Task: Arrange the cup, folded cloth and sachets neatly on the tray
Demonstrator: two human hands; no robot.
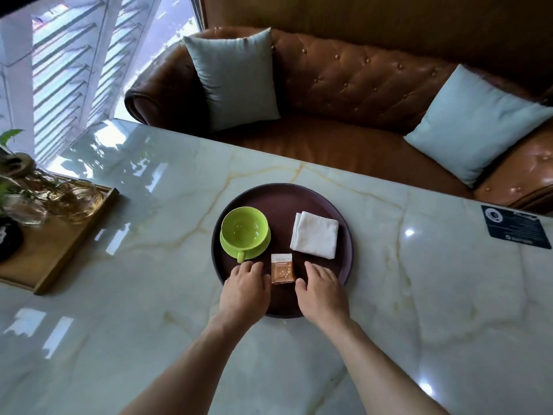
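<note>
A brown tufted leather sofa (359, 94) with pale cushions faces a glossy marble table (149, 295) beside louvred windows (59, 70).

A single head-worn wide-angle camera looks forward and steeply down from above the near edge of the table (389, 295), close over the tray (344, 235) at mid-frame, taking in the sofa (359, 85) beyond and a window (74, 55) at upper left (straight lines bow toward the edges).
</note>
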